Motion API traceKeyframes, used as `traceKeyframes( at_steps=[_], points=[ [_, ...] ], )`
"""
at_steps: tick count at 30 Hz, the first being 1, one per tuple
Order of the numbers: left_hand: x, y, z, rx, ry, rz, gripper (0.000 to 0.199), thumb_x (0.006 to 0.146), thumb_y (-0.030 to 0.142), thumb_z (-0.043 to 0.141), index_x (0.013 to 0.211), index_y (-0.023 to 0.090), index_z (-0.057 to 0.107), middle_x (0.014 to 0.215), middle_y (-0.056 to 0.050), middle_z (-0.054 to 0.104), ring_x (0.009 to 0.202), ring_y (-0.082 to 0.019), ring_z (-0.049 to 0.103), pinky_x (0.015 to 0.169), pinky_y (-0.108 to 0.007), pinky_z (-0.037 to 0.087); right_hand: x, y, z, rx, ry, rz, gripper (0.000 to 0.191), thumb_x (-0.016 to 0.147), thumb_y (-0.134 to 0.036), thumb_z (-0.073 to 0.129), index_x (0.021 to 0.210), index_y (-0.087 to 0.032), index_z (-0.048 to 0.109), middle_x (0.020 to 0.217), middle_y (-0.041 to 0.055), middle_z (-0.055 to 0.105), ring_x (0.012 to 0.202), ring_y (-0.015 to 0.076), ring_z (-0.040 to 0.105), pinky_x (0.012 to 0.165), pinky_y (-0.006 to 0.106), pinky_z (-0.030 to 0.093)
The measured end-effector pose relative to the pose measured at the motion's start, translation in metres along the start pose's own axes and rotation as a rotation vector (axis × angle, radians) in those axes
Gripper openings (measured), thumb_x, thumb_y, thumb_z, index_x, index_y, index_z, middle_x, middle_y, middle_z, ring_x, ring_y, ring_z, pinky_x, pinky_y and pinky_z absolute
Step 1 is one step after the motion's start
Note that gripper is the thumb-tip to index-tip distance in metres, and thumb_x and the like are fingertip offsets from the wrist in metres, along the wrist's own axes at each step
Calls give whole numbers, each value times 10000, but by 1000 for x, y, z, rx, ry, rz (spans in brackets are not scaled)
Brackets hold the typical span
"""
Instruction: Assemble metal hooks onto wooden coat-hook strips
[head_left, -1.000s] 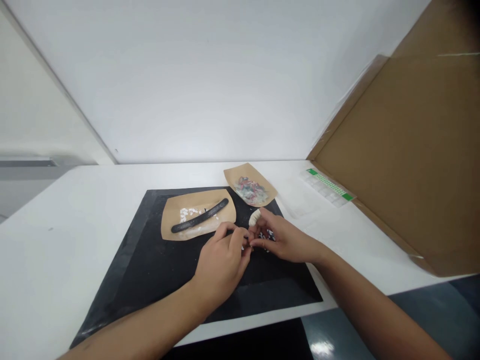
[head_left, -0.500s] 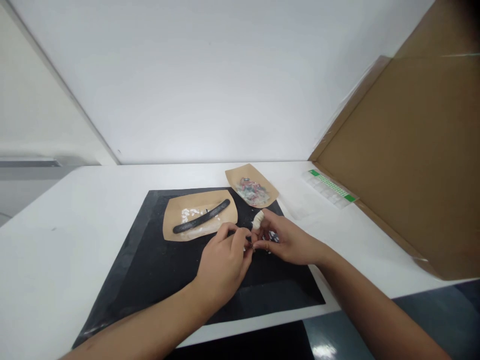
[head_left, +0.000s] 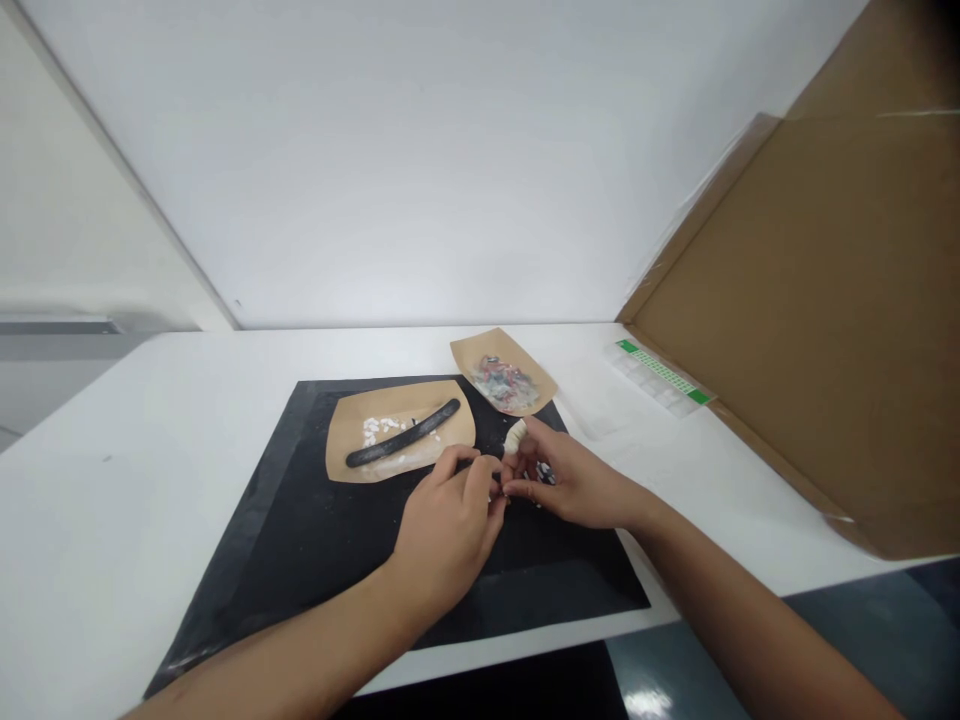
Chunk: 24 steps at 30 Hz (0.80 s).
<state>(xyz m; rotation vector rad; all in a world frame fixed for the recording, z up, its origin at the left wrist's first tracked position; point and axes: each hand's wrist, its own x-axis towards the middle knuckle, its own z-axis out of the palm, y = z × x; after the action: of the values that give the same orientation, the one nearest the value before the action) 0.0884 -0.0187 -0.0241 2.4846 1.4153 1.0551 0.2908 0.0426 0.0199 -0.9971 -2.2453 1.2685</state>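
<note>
Fingertips of left hand (head_left: 448,523) and right hand (head_left: 576,484) meet, can't tell what they're holding, if anything. White chips (head_left: 548,475) by the right hand, on the black mat's (head_left: 322,550) right, look light, probably stiff; I'd pinch edges.

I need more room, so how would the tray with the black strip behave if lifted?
The tray looks thin-walled, so it is probably light and may bend. The black strip lies across it and could slide. The small white pieces might spill if it tilts.
</note>
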Motion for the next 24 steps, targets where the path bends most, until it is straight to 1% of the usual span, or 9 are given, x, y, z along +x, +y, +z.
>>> traceKeyframes(
  at_steps=[8,16,20,24],
  points=[
    [1,-1,0,0,9,2,262,901,89,706,1059,221,545,981,-17,747,1088,-266,620,835,-383,606,-1,0,0,32,-4,8,290,935,-243,708,985,-250,422,947,11,730,835,180,700,732,317,544],
    [0,-1,1,22,-4,5,231,907,101,701,1047,220,561,967,-19,744,1091,-263,616,853,-381,597,-1,0,1,124,8,24,365,941,-318,736,997,-266,379,946,-6,715,823,175,703,711,307,538],
    [1,-1,1,22,2,8,238,901,91,701,1045,221,561,962,-20,743,1085,-258,620,860,-372,597,-1,1,2,119,16,33,361,939,-275,727,997,-266,370,948,-7,713,821,170,697,716,305,536],
    [1,-1,1,9,18,8,246,902,96,707,1050,219,555,961,-16,743,1072,-257,619,844,-374,602,0,2,2,122,5,42,351,929,-231,718,996,-264,375,956,-4,712,860,180,709,742,315,543]
  ],
)
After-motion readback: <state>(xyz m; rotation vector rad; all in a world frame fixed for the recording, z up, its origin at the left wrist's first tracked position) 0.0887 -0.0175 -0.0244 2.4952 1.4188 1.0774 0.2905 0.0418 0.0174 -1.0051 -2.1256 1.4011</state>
